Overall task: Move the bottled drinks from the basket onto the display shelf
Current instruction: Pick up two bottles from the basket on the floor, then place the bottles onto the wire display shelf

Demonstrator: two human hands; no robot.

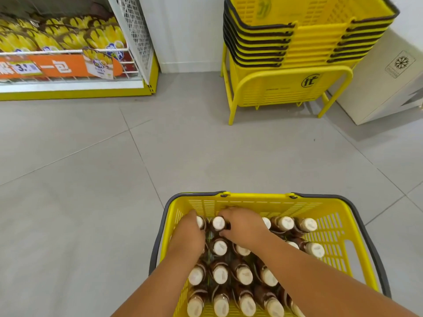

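Right hand fingers curl round a white-capped brown bottle; left hand fingers dip among neighbours (grip hidden, cannot tell). Bottles fill the yellow basket, lower centre. Likely heavy, slick: grasp below the cap. Shelf upper left.

Bright, even light — soft, bowed edges

Head-worn view, looking steeply down, close over basket
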